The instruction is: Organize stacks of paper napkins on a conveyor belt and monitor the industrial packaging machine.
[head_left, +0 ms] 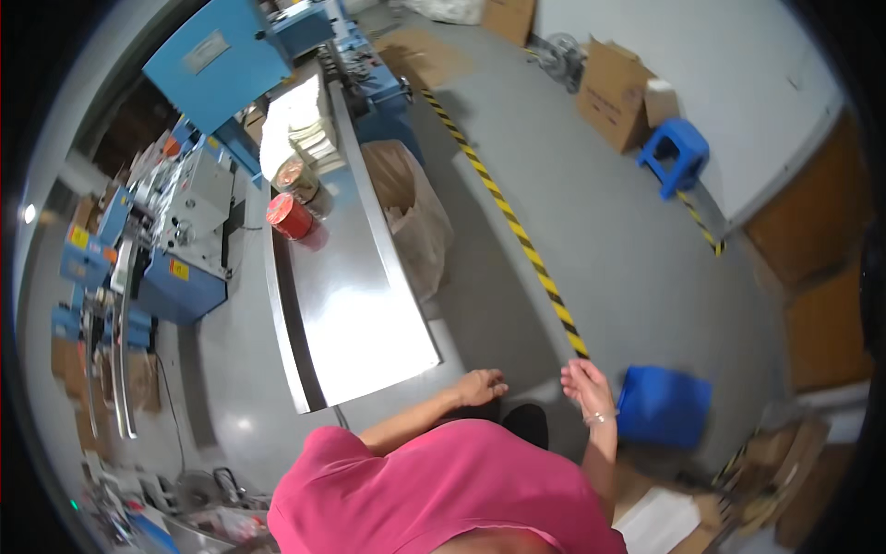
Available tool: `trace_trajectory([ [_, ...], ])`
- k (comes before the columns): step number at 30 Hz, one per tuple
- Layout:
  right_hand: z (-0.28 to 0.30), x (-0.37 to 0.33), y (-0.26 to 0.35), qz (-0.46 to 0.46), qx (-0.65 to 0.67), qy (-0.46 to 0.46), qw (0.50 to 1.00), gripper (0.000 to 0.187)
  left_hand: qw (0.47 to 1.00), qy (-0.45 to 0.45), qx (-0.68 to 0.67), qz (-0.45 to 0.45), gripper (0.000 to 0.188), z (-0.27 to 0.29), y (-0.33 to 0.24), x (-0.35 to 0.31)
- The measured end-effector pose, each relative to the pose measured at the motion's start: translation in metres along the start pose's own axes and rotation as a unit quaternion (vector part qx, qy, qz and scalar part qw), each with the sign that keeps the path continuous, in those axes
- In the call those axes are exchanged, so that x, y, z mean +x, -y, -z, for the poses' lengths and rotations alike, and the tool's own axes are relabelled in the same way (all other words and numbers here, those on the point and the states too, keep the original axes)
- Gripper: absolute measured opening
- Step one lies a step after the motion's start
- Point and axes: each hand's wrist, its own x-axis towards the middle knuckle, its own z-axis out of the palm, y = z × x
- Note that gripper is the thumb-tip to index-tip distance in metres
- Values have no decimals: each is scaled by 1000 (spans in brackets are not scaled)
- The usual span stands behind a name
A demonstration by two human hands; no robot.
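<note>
My left hand point(482, 387) hangs off the right near corner of a long steel table point(365, 319), its fingers loosely bent and a little apart. It holds nothing that I can see and does not touch the table. Farther right, my right hand point(588, 388) is raised over the floor with its fingers half curled and no object showing in them; a bracelet point(600, 418) circles that wrist. On the table stand a red roll point(289, 216) and a clear-looking jar or roll of tape point(295, 178), in front of a pile of white sheets or pouches point(300, 120).
A large translucent bag point(420, 231) leans along the table's right side. Yellow-black floor tape point(512, 222) runs beside it. To my right sits a blue bin point(664, 406); a blue stool point(676, 157) and cardboard box point(616, 97) stand by the wall. Blue machines point(185, 277) line the left.
</note>
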Motion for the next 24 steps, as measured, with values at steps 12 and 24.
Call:
trace_trajectory([
  [12, 133, 188, 170, -7, 28, -28, 999, 22, 960, -268, -78, -33, 34, 80, -139, 150],
  [24, -38, 384, 274, -57, -126, 229, 964, 21, 655, -740, 34, 150, 20, 332, -75, 109],
])
